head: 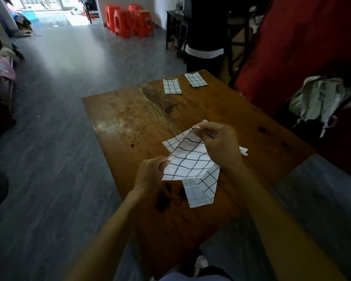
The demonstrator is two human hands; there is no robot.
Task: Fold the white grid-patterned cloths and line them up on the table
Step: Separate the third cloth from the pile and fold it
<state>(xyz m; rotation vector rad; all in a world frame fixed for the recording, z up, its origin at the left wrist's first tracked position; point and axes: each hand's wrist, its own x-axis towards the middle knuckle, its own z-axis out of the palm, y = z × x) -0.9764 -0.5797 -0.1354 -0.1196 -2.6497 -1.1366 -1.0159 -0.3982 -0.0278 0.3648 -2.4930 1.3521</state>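
A white cloth with a black grid (190, 159) is held above the middle of the wooden table (134, 118), partly unfolded, with one flap hanging down toward me. My left hand (151, 173) pinches its near left edge. My right hand (219, 145) pinches its far top corner. Two folded grid cloths lie side by side at the table's far end: one (171, 86) to the left, the other (195, 79) to the right.
A person in dark clothes (205, 37) stands just beyond the table's far edge. Red fabric (292, 47) and a pale crumpled bundle (316, 98) are on the right. Orange stools (130, 21) stand far back. Piled clothes (0, 65) lie on the left.
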